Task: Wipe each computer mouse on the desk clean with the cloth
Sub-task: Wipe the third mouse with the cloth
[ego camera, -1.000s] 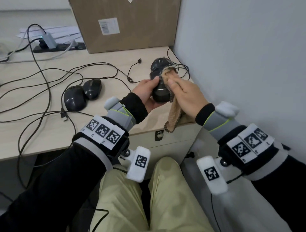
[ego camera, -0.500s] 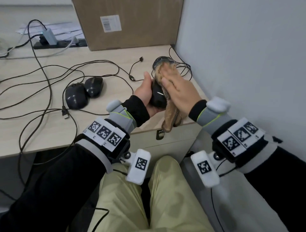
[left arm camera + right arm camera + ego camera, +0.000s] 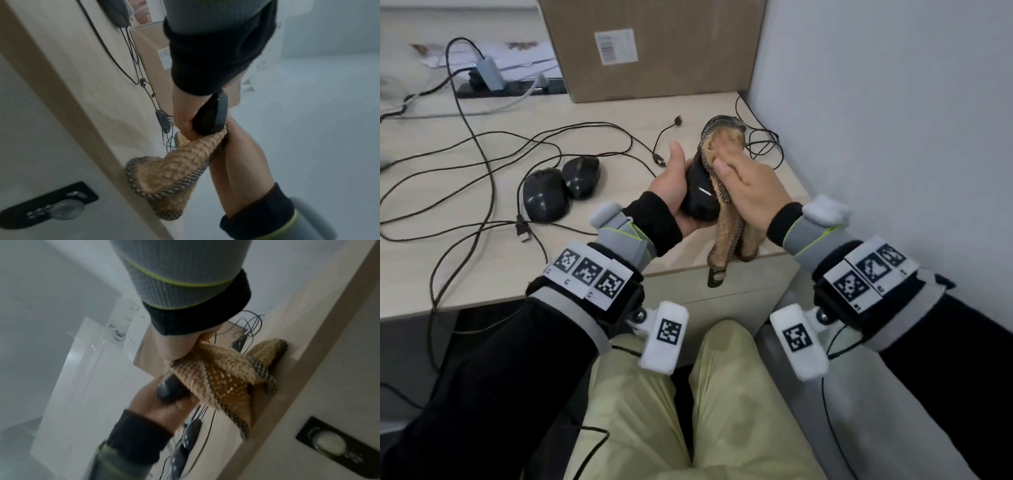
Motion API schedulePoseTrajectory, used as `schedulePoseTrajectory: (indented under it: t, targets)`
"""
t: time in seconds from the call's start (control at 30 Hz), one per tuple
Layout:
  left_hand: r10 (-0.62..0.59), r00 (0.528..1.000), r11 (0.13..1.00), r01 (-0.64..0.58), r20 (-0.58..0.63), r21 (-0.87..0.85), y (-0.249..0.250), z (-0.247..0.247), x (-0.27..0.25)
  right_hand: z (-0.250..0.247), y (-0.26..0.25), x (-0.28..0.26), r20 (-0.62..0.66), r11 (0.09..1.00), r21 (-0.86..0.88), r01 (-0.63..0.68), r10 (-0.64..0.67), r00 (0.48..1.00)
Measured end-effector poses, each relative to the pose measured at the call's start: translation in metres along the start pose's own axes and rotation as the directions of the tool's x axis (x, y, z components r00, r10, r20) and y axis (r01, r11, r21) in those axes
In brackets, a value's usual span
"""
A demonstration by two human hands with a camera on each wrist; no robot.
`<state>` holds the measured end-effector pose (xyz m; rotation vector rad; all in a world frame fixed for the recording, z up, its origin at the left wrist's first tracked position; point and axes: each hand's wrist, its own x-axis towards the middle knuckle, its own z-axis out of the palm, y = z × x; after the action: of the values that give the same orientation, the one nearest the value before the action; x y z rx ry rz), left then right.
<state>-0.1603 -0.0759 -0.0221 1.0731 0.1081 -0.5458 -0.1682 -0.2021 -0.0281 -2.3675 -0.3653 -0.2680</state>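
Note:
My left hand [image 3: 677, 186] grips a black mouse [image 3: 700, 192] from below, just above the desk's [image 3: 465, 274] front right corner, thumb raised beside it. My right hand [image 3: 750, 181] holds a tan knitted cloth [image 3: 726, 240] with a dark checked trim and presses it over the mouse's top and right side. The cloth's loose end hangs past the desk edge. Both wrist views show this: the mouse [image 3: 213, 116] in the palm with the cloth [image 3: 222, 378] bunched against it. Two more black mice [image 3: 546, 198] [image 3: 582, 176] lie side by side, left of my hands. Another mouse [image 3: 163, 120] lies beyond the cloth.
Black cables [image 3: 482, 154] snake over the desk, with a USB plug [image 3: 524, 233] near the front. A cardboard box [image 3: 654, 48] stands at the back and a power strip with an adapter [image 3: 489, 73] at the back left. A white wall [image 3: 893, 137] bounds the right. A drawer lock [image 3: 715, 277] is below the edge.
My right hand has slid the cloth forward along the held mouse, towards its far end. My left thumb has lifted off the mouse's side and now points up.

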Motion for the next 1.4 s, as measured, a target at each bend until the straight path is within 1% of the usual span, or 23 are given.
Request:
schedulePoseTrajectory:
  t: [0.07, 0.17, 0.2, 0.23, 0.27, 0.33, 0.37, 0.4, 0.43, 0.47, 0.5, 0.53, 0.67, 0.77, 0.83, 0.9, 0.97, 1.0, 1.07, 1.13, 1.23, 1.3, 1.4]
  targets:
    - [0.008, 0.999, 0.998, -0.011, -0.036, -0.069, 0.007, -0.005, 0.002, 0.007, -0.012, -0.014, 0.035, 0.995, -0.025, 0.100, -0.099, 0.994]
    - [-0.012, 1.000, 0.995, 0.010, -0.023, -0.099, 0.008, -0.015, 0.003, 0.019, -0.018, -0.035, 0.193, 0.937, -0.123, 0.328, -0.301, 0.934]
    - [-0.024, 1.000, 0.996, 0.024, -0.005, -0.086, 0.007, -0.017, 0.001, 0.019, -0.013, -0.033, 0.210, 0.921, -0.151, 0.359, -0.325, 0.922]
    - [-0.033, 0.999, 0.997, 0.034, 0.017, -0.065, 0.005, -0.017, 0.000, 0.017, -0.009, -0.028, 0.187, 0.918, -0.167, 0.360, -0.329, 0.926]
    - [-0.039, 0.999, 0.999, 0.040, 0.024, -0.034, 0.002, -0.015, -0.002, 0.013, -0.004, -0.021, 0.131, 0.936, -0.159, 0.313, -0.295, 0.947]
    - [-0.036, 0.999, 0.999, 0.035, 0.015, 0.028, -0.002, -0.013, -0.004, 0.000, 0.001, -0.006, -0.007, 0.985, -0.110, 0.133, -0.135, 0.991]
    - [-0.038, 0.999, 0.999, 0.037, 0.018, 0.038, -0.003, -0.013, -0.006, -0.006, 0.004, 0.000, -0.060, 0.998, -0.045, 0.031, -0.034, 0.998]
    - [-0.040, 0.999, 0.999, 0.039, 0.022, 0.036, -0.002, -0.014, -0.007, -0.012, 0.008, 0.004, -0.090, 0.995, 0.086, -0.058, 0.066, 0.994]
    - [-0.038, 0.999, 0.999, 0.037, 0.018, 0.019, 0.000, -0.015, -0.008, -0.018, 0.009, 0.006, -0.101, 0.950, 0.286, -0.121, 0.156, 0.983]
    - [-0.032, 0.999, 0.999, 0.032, 0.004, -0.007, 0.002, -0.016, -0.009, -0.023, 0.009, 0.007, -0.094, 0.849, 0.504, -0.159, 0.237, 0.967]
    - [-0.019, 1.000, 0.999, 0.019, -0.018, -0.029, 0.004, -0.017, -0.010, -0.027, 0.009, 0.007, -0.106, 0.737, 0.659, -0.152, 0.292, 0.951]
    - [0.003, 0.999, 0.999, -0.005, -0.043, -0.049, 0.007, -0.018, -0.010, -0.030, 0.010, 0.006, -0.126, 0.658, 0.741, -0.130, 0.327, 0.937]
    - [0.080, 0.991, 0.990, -0.092, -0.110, -0.110, 0.012, -0.016, -0.010, -0.028, 0.003, -0.003, -0.138, 0.536, 0.840, -0.081, 0.356, 0.924]
    - [0.093, 0.982, 0.983, -0.118, -0.167, -0.143, 0.010, -0.009, -0.010, -0.022, -0.008, -0.009, -0.091, 0.384, 0.921, -0.075, 0.396, 0.914]
    - [0.105, 0.974, 0.985, -0.130, -0.200, -0.115, 0.007, -0.005, -0.009, -0.019, -0.014, -0.007, -0.064, 0.274, 0.959, -0.071, 0.454, 0.889]
    - [0.110, 0.976, 0.983, -0.135, -0.186, -0.127, 0.003, -0.001, -0.008, -0.023, -0.021, -0.004, -0.010, 0.163, 0.984, -0.078, 0.478, 0.879]
    - [0.093, 0.980, 0.979, -0.121, -0.174, -0.161, 0.000, 0.003, -0.007, -0.023, -0.027, -0.001, 0.066, 0.061, 0.993, -0.102, 0.433, 0.899]
    - [0.083, 0.983, 0.978, -0.113, -0.166, -0.176, -0.001, 0.005, -0.006, -0.022, -0.030, -0.002, 0.106, 0.020, 0.992, -0.122, 0.372, 0.922]
    - [0.067, 0.990, 0.968, -0.095, -0.125, -0.232, 0.001, 0.013, -0.007, -0.014, -0.035, -0.006, 0.158, 0.038, 0.983, -0.178, 0.309, 0.938]
    - [0.048, 0.996, 0.965, -0.065, -0.072, -0.255, 0.002, 0.021, -0.009, -0.004, -0.035, -0.008, 0.157, 0.133, 0.970, -0.206, 0.309, 0.938]
    - [0.099, 0.995, 0.963, -0.102, -0.027, -0.251, 0.000, 0.028, -0.009, 0.004, -0.030, -0.009, 0.139, 0.391, 0.891, -0.229, 0.245, 0.960]
    - [0.143, 0.990, 0.959, -0.139, -0.001, -0.246, -0.004, 0.030, -0.009, 0.003, -0.027, -0.010, 0.120, 0.501, 0.834, -0.230, 0.241, 0.963]
    - [0.124, 0.992, 0.986, -0.124, -0.004, -0.113, -0.003, 0.032, -0.008, 0.001, -0.015, -0.009, 0.015, 0.549, 0.811, -0.200, 0.322, 0.947]
